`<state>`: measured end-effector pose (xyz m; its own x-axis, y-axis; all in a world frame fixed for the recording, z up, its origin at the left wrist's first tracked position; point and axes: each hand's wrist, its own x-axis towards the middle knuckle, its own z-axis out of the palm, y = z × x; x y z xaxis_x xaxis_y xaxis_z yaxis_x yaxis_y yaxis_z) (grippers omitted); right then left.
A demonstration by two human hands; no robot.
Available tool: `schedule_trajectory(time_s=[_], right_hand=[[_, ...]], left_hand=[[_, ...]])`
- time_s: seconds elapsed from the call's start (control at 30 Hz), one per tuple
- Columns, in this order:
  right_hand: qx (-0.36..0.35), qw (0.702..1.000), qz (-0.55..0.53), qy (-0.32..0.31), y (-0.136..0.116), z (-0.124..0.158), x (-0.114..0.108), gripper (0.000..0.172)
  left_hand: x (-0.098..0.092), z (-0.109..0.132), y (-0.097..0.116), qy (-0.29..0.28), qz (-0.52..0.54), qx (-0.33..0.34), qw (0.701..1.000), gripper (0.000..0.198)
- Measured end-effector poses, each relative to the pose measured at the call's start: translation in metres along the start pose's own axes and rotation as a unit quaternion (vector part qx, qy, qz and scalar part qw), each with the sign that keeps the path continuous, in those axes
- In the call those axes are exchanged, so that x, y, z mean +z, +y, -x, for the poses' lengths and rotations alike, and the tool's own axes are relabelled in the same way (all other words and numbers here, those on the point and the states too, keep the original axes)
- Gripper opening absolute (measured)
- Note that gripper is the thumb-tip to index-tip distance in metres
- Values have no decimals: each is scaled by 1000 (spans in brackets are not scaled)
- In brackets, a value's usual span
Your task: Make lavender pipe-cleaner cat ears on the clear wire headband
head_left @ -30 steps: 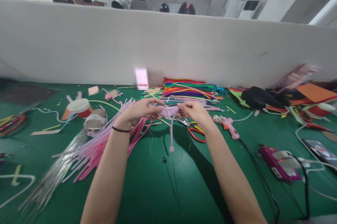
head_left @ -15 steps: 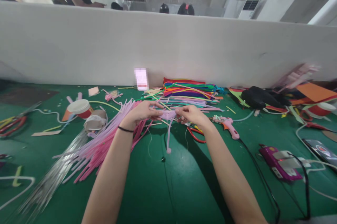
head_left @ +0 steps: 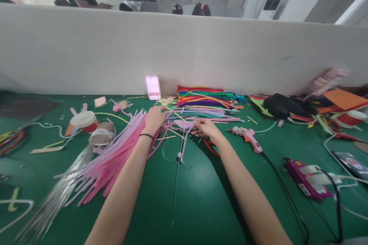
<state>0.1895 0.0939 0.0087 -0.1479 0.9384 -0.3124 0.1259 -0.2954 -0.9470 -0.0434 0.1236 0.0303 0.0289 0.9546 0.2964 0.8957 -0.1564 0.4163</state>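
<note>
My right hand [head_left: 206, 128] pinches the edge of a lilac pipe-cleaner piece [head_left: 184, 124]. The piece has a flat, petal-like top, and a lilac stem hangs from it with a small knob at its lower end. Over the top of a bundle of pink and lilac pipe cleaners [head_left: 115, 172] reaches my left hand [head_left: 155, 119], its visible fingers stretched forward and apart from the lilac piece. Its fingertips are partly hidden among the stems. Thin clear wire loops [head_left: 165, 155] show below the piece. Red-handled scissors [head_left: 212, 148] lie partly behind my right wrist.
Multicoloured pipe cleaners [head_left: 205, 97] are stacked against the white partition [head_left: 184, 53]. To the right lie a pink glue gun [head_left: 249, 137] and a purple power strip [head_left: 307, 180]. At left are a lidded paper cup [head_left: 86, 121], a tape roll [head_left: 101, 137] and clear rods [head_left: 57, 195].
My left hand has let go of the lilac piece and moved forward onto the pipe-cleaner bundle. The right hand keeps hold of the piece, whose stem now tilts to the left.
</note>
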Motion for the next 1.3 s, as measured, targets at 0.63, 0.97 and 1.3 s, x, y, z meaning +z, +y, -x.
schedule_trajectory(time_s=[0.63,0.97,1.3], right_hand=[[-38,990,-129,30,19,-18,4,11],[-34,989,-117,81,19,-16,6,14],[-21,978,-176,106,14,-17,6,23]], left_hand=[[21,38,-10,-51,87,101,990,21],[27,1,-20,12,34,29,999,28],[41,14,-9,37,103,79,991,29]])
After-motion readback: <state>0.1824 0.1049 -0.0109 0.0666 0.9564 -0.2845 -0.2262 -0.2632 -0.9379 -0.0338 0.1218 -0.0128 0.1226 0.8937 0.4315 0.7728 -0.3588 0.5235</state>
